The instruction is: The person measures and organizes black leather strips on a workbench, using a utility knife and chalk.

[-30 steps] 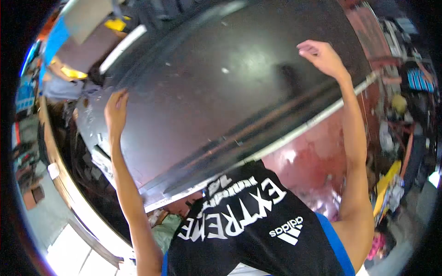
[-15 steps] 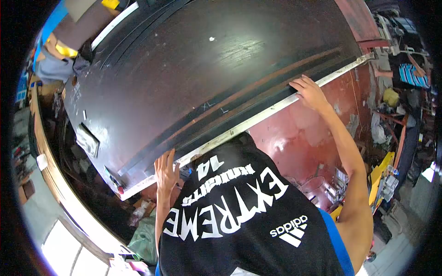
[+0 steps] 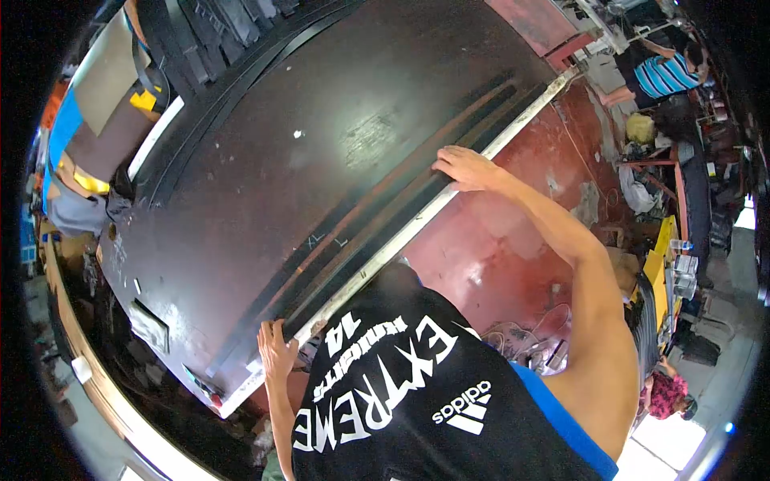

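Observation:
A long black strip [image 3: 377,232] lies along the near edge of a dark tabletop [image 3: 241,208], beside the white edge rail [image 3: 417,220]. My left hand [image 3: 277,351] is at the strip's lower-left end, its fingertips pressed onto it over the rail. Further up the edge, my right hand [image 3: 469,170] has its fingers bent over the same strip. Both hands look closed on it, though the undersides of the fingers are hidden. Just beyond lie dark and brown bands, with "XL" and "L" written in pale letters.
Dark strips [image 3: 228,28] are heaped at the table's far side, near brown and yellow sheets [image 3: 116,136]. A flat framed piece [image 3: 150,325] rests at the left corner. Below the rail is a red surface [image 3: 489,256]. People in a striped shirt [image 3: 666,76] and a red shirt [image 3: 664,393] are at the right.
The head view has shifted, so the table and my right hand appear further left. Both hands stay at the strip along the edge. A person in red has come into view.

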The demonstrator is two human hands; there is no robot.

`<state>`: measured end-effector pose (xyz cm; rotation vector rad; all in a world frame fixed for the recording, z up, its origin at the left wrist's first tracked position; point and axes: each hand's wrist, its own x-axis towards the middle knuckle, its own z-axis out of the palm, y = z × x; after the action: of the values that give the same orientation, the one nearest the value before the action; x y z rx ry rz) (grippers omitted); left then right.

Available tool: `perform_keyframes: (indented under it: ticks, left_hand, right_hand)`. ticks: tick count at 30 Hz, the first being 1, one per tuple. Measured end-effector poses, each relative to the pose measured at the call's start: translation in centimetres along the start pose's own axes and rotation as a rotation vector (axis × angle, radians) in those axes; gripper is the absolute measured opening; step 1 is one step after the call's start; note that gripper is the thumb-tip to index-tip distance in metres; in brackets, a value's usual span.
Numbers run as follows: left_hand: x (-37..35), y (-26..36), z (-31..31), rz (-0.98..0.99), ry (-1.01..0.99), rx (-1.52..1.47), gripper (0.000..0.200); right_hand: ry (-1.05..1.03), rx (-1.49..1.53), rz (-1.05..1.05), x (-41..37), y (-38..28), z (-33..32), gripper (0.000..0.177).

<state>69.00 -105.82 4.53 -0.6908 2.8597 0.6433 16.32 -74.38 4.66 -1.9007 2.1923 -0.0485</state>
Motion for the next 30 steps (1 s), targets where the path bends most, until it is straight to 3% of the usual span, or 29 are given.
perform_keyframes:
  ticks: [2, 5, 10, 12, 16, 20, 22, 25, 30]
  left_hand:
    - [0.2, 0.6, -0.7, -0.047, -0.007, -0.095, 0.049]
    - [0.3, 1.5, -2.7, -0.075, -0.08, -0.104, 0.039]
    - [-2.2, -2.0, -4.3, -0.159, -0.12, -0.025, 0.047]
    - [-3.4, -3.5, -5.8, -0.165, -0.134, 0.021, 0.046]
    - [-4.5, -5.8, -8.8, -0.212, -0.219, 0.109, 0.049]
    - [-4.0, -8.1, -11.0, -0.219, -0.272, 0.117, 0.045]
    - [-2.5, -9.1, -12.2, -0.231, -0.278, 0.102, 0.042]
    - [3.4, -8.1, -14.9, -0.291, -0.227, 0.04, 0.039]
    - [16.2, -9.5, -18.2, -0.363, -0.154, -0.02, 0.033]
  right_hand:
    - [-0.131, 0.119, 0.067, -0.1, -0.1, -0.8, 0.047]
    - [-0.134, 0.176, 0.027, -0.1, 0.5, -0.8, 0.049]
    - [-0.237, 0.2, 0.029, 0.3, 2.6, -0.3, 0.044]
    - [-0.153, 0.181, 0.124, -1.3, 4.7, -0.8, 0.043]
    - [-0.1, 0.062, 0.111, -5.1, 11.4, -1.8, 0.036]
    - [-0.332, 0.069, 0.265, -4.4, 12.0, -9.3, 0.038]
    - [-0.197, 0.051, 0.278, -3.6, 13.5, -12.1, 0.036]
    - [-0.18, -0.02, 0.31, 0.5, 16.3, -18.2, 0.04]
    - [-0.116, -0.072, 0.279, 9.3, 27.1, -21.8, 0.047]
